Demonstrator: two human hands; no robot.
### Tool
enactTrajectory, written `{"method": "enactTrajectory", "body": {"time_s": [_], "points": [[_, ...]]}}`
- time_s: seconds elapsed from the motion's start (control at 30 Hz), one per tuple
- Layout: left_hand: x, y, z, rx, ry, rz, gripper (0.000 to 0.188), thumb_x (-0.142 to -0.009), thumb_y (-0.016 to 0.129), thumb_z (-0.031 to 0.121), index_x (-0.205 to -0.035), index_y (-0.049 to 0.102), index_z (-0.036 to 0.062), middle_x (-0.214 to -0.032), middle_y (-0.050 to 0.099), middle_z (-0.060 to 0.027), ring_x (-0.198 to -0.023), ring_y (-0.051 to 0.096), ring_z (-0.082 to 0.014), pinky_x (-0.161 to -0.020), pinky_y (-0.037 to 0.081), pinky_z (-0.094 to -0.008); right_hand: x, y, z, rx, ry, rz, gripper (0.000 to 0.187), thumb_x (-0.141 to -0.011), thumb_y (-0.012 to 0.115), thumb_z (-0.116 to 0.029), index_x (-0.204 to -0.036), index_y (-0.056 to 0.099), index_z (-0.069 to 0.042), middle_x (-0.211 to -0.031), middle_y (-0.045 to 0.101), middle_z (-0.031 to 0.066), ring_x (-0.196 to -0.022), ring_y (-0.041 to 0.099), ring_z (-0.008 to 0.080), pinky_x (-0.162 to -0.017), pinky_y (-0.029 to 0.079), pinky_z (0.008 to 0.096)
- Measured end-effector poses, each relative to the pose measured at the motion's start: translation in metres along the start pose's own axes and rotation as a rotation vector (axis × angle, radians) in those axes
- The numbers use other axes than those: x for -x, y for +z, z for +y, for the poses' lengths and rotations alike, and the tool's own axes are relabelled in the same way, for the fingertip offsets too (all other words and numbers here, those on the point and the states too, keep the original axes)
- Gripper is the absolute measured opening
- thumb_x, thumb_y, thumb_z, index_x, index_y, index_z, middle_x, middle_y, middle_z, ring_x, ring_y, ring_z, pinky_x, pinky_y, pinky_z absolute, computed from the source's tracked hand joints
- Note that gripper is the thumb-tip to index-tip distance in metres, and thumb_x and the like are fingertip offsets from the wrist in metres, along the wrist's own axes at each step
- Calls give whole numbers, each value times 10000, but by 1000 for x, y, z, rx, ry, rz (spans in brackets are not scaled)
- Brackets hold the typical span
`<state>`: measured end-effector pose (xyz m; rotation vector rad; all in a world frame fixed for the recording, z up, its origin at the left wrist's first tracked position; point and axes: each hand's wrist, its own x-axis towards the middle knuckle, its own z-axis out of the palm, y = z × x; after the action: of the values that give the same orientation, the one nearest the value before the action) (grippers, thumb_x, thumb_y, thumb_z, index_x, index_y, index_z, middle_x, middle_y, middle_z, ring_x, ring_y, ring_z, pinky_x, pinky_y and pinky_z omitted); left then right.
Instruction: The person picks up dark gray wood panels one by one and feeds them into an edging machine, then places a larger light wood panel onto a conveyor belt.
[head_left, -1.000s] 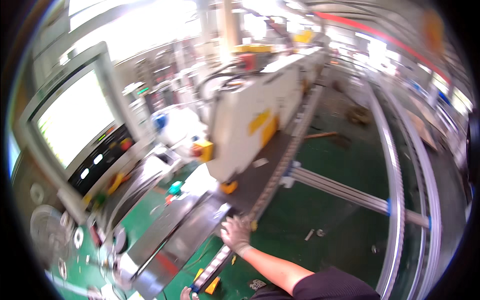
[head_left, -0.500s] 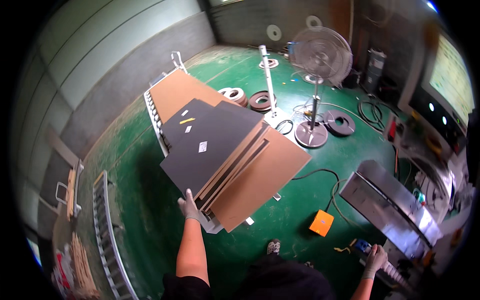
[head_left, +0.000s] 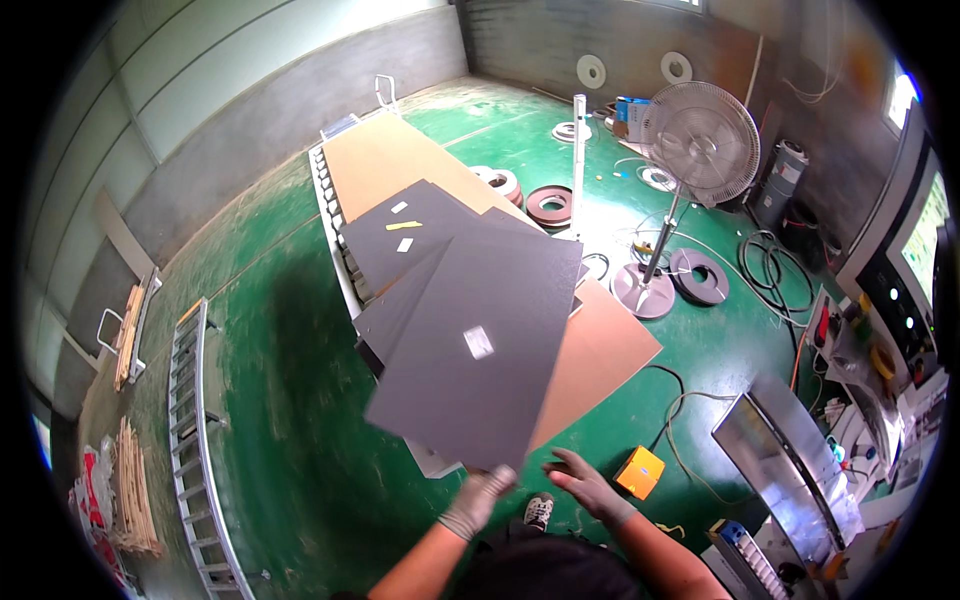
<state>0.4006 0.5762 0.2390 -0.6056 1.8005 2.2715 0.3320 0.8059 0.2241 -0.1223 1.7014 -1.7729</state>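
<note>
A dark grey board [head_left: 500, 280] with a white label [head_left: 479, 342] lies turned askew over the other panels, its near corner toward me. At its near edge my gloved left hand [head_left: 478, 503] is closed on the board. My gloved right hand [head_left: 590, 487] hovers just right of that edge, fingers apart, holding nothing. Beneath are more grey boards [head_left: 410, 215], with small white labels and a yellow strip [head_left: 404, 226] on top. A brown board [head_left: 605, 345] sticks out to the right, partly covered.
A long roller conveyor [head_left: 327, 210] carries a large brown sheet [head_left: 400, 150]. On the right are a standing fan [head_left: 705, 140], an orange box [head_left: 640, 472] with a cable, and a metal machine [head_left: 780, 460]. A ladder [head_left: 190, 440] lies on the floor at left. Edging rolls [head_left: 550, 205] sit beyond the stack.
My left hand has swung the top grey board toward me and round to the right. My right hand has come from the machine at right to near the board's edge.
</note>
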Motion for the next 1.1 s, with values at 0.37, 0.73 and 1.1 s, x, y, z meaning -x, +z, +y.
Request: {"method": "enactTrajectory", "body": {"time_s": [0.37,0.73,1.1], "points": [[-42,-76,-1,833,-187,-175,593,-1020,531,471,-1465,467,83,-1482,491,-116,-1390,435,-305,-1169,344,-480,39,-73,-12,-649,23,362,313,-1003,599,-223,-1203,643,14,-1114,709,113,-988,690,231,-905,560,412],[-72,91,-10,613,-220,-314,426,-934,586,91,-1347,557,-10,-1316,627,-128,-1219,603,-302,-1098,464,-466,104,-45,-6,-1037,-110,655,315,-986,664,-162,-1260,581,-31,-1083,685,73,-1019,666,216,-909,578,431],[-140,116,-47,462,-298,-383,604,-932,572,416,-1404,541,41,-1411,574,-131,-1294,531,-321,-1116,430,-499,312,-108,91,-817,-186,1096,327,-938,738,-219,-1142,659,25,-1043,703,100,-875,692,183,-764,580,343]]}}
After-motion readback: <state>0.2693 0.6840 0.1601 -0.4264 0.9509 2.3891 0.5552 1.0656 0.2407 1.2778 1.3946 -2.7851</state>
